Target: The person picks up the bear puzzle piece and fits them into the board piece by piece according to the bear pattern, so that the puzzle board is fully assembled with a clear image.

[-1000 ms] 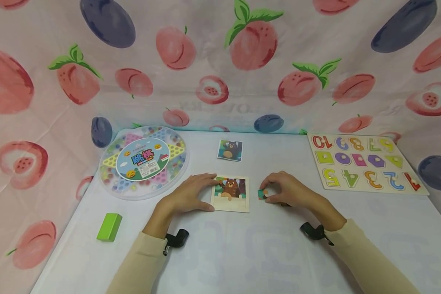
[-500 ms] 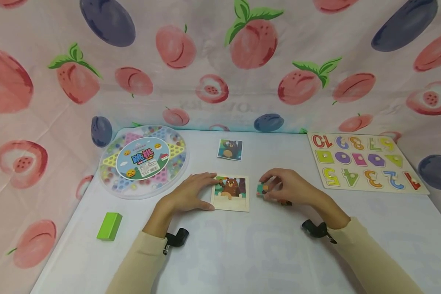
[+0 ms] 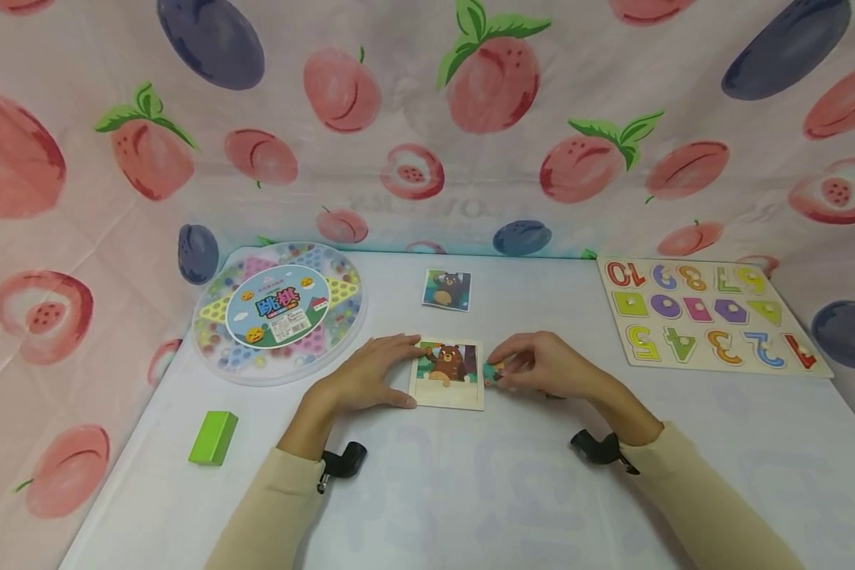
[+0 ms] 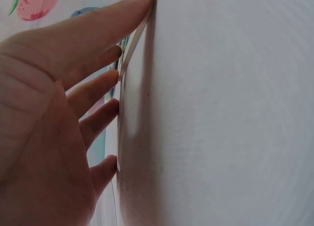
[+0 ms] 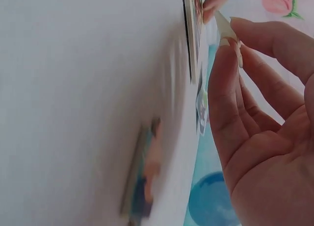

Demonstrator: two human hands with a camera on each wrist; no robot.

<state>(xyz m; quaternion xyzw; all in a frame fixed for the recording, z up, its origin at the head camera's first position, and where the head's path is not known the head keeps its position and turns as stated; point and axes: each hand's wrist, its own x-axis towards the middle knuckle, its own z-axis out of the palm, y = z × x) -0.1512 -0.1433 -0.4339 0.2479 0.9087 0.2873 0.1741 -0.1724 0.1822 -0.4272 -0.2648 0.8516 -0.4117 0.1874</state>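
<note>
A small square wooden jigsaw board (image 3: 446, 398) with a bear picture in its upper part lies flat; its lower part is bare wood. At its left side my left hand (image 3: 362, 378) rests with fingers extended, index finger at the upper edge and thumb at the lower left corner. My right hand (image 3: 557, 366) pinches a small teal and orange puzzle piece (image 3: 492, 373) between thumb and fingers, close beside the board's right edge. From the right wrist view, the held piece (image 5: 224, 26) appears tilted above the table. Another puzzle piece (image 5: 144, 174) lies below that hand.
A bear picture card (image 3: 446, 290) lies behind the board. To the left are a round Chinese checkers box (image 3: 356, 332) and a green block (image 3: 213, 438). A number and shape peg board (image 3: 712, 317) lies at the back right. Fruit-print cloth (image 3: 470, 166) hangs behind the table.
My right hand has moved left with the pinched puzzle piece, bringing it to the board's right edge. The left hand and the board have stayed put.
</note>
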